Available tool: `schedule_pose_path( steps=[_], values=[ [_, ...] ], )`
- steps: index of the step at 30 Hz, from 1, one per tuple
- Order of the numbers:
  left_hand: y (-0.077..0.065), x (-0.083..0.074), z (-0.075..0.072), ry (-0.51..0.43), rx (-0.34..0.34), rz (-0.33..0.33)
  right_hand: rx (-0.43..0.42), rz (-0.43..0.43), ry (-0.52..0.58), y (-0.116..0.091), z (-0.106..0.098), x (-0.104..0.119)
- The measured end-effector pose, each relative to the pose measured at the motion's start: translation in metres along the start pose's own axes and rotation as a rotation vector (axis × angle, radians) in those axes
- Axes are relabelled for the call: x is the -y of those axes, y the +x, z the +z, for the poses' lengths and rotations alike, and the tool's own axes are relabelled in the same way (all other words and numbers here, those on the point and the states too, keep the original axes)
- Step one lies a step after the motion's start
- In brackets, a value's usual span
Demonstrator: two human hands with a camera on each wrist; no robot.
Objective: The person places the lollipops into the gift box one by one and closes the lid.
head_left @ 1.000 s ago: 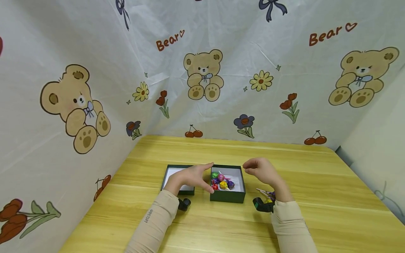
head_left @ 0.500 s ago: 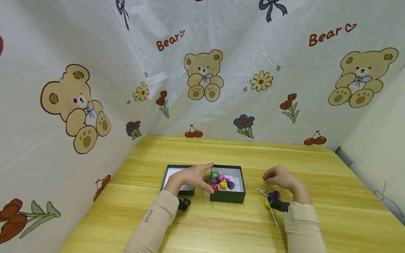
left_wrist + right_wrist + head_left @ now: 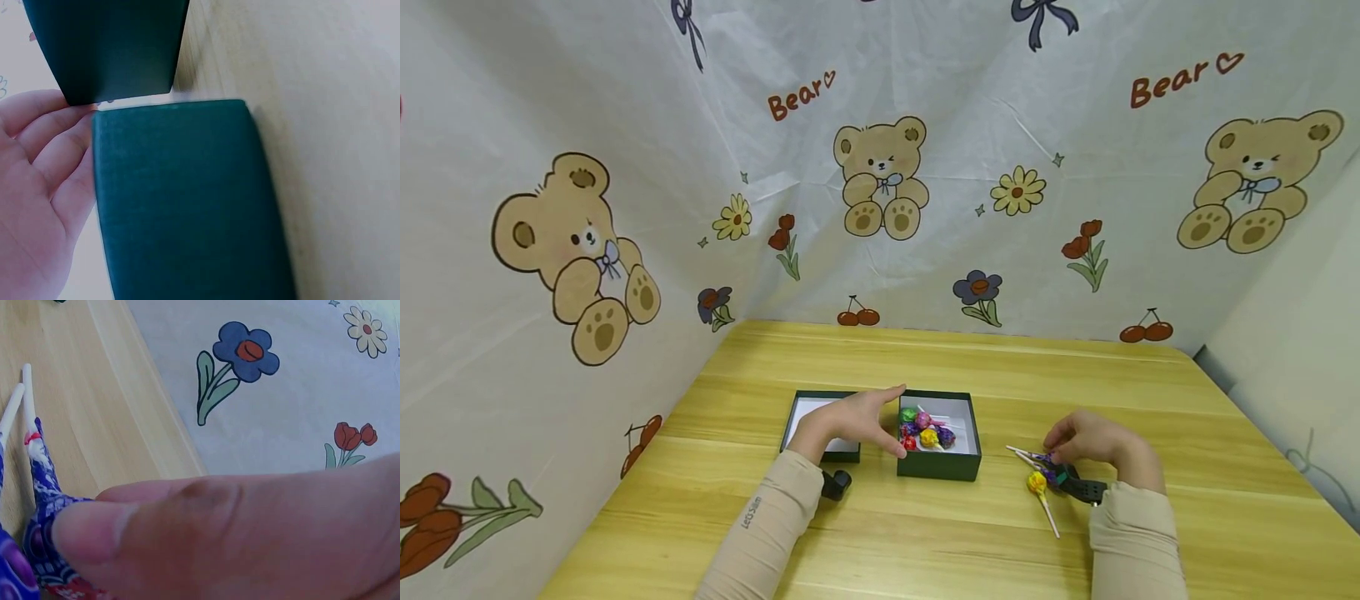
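My left hand reaches over the right side of a shallow green tray with a white inside. Its thumb and fingers are spread along the left edge of a deeper dark green box. Inside that box lie several wrapped lollipops in green, pink, red, yellow and purple. At the right, my right hand pinches the wrapped head of a purple lollipop between thumb and fingers. Another purple lollipop lies beside it, and a yellow lollipop is just in front, stick toward me.
Wood-grain table under everything. A white cloth printed with bears and flowers hangs behind and at the left. Each wrist wears a small black camera.
My right hand has moved right from beside the box and down to the purple lollipops, uncovering the yellow one. The left hand has stayed put.
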State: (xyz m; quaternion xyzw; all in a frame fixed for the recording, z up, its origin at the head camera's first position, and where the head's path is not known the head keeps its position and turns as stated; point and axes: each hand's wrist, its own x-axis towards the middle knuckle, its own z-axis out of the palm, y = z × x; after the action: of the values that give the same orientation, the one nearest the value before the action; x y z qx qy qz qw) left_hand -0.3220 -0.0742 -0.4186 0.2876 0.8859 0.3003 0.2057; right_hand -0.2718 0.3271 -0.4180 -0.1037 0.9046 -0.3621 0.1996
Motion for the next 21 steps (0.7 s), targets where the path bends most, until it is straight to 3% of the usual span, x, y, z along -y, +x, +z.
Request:
schedule_pose_path(
  steps=[14, 21],
  values=[
    [-0.0014, -0.0018, -0.0011, 0.001, 0.001, -0.002, 0.032, 0.002, 0.044, 0.0017, 0.0038, -0.0026],
    [-0.0012, -0.0021, -0.0013, 0.003, 0.001, -0.002, -0.001, -0.009, 0.063, 0.0041, 0.002, -0.0027]
  ],
)
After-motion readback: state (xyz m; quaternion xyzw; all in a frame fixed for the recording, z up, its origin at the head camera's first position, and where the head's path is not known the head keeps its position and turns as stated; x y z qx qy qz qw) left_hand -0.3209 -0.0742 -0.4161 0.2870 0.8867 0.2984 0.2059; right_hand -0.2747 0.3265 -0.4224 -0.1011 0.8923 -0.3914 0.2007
